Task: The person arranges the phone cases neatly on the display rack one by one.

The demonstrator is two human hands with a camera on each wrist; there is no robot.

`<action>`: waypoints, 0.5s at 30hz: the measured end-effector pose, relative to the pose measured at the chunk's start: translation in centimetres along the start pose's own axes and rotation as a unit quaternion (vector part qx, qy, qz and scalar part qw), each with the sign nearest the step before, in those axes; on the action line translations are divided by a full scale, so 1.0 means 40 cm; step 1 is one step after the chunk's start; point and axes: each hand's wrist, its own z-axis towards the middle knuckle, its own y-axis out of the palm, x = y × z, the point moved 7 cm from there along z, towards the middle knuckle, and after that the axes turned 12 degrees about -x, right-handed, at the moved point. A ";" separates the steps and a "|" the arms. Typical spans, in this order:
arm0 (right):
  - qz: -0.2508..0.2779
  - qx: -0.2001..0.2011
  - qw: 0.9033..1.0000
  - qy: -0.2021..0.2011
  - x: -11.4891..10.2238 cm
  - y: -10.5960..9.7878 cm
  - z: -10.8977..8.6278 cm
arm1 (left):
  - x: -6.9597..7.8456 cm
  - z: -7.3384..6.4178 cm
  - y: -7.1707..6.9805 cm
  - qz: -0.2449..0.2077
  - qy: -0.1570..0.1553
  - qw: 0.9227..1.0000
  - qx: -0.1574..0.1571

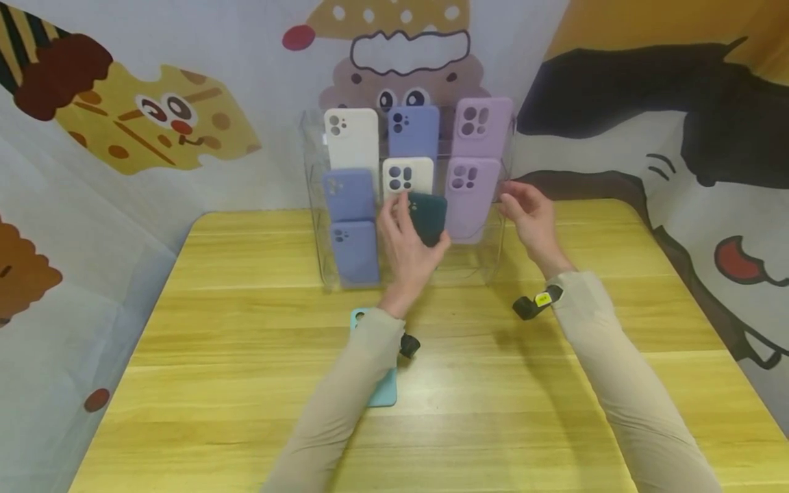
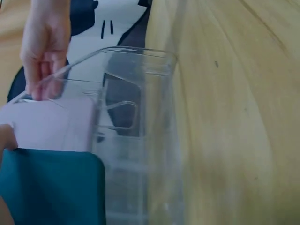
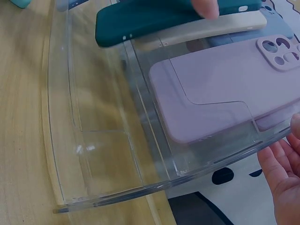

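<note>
My left hand (image 1: 409, 250) grips a dark green phone case (image 1: 429, 218) by its edges, in front of the middle column of a clear tiered display stand (image 1: 468, 260). Behind that case, a white case (image 1: 408, 172) stands in the stand. My right hand (image 1: 531, 216) pinches the stand's right side edge, beside a lilac case (image 1: 473, 202). The right wrist view shows the thumb and fingers of the right hand (image 3: 281, 164) on either side of the clear panel. In the left wrist view the green case (image 2: 51, 187) overlaps the lilac case (image 2: 51, 124).
The stand's left column holds a white case (image 1: 353, 137) and two blue cases (image 1: 354, 255). Further back are a blue case (image 1: 414, 130) and another lilac case (image 1: 490, 123). A turquoise case (image 1: 383, 390) lies on the wooden table (image 1: 246, 342), partly under my left forearm.
</note>
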 end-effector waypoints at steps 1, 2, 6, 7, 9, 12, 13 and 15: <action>-0.001 0.000 1.000 0.000 -0.001 0.001 0.000 | -0.004 -0.002 0.004 0.001 -0.005 1.000 0.007; 0.000 0.001 1.000 -0.002 -0.002 0.001 -0.001 | -0.008 -0.006 0.008 0.002 -0.011 1.000 0.011; -0.002 0.003 1.000 -0.003 -0.005 0.003 -0.003 | -0.018 -0.019 0.025 0.012 -0.031 0.999 0.024; -0.004 0.003 1.000 -0.002 -0.005 0.003 -0.004 | -0.019 -0.023 0.028 0.014 -0.035 0.999 0.024; -0.002 0.003 1.000 -0.001 -0.005 0.004 -0.005 | -0.021 -0.031 0.033 0.015 -0.041 0.999 0.025; 0.002 0.004 1.000 0.000 -0.005 0.005 -0.005 | -0.023 -0.044 0.041 0.021 -0.049 0.998 0.019; 0.002 0.004 1.000 0.000 -0.005 0.006 -0.005 | -0.024 -0.047 0.043 0.024 -0.050 0.998 0.017; 0.002 0.005 1.000 -0.001 -0.005 0.006 -0.004 | -0.026 -0.055 0.046 0.030 -0.056 0.998 0.014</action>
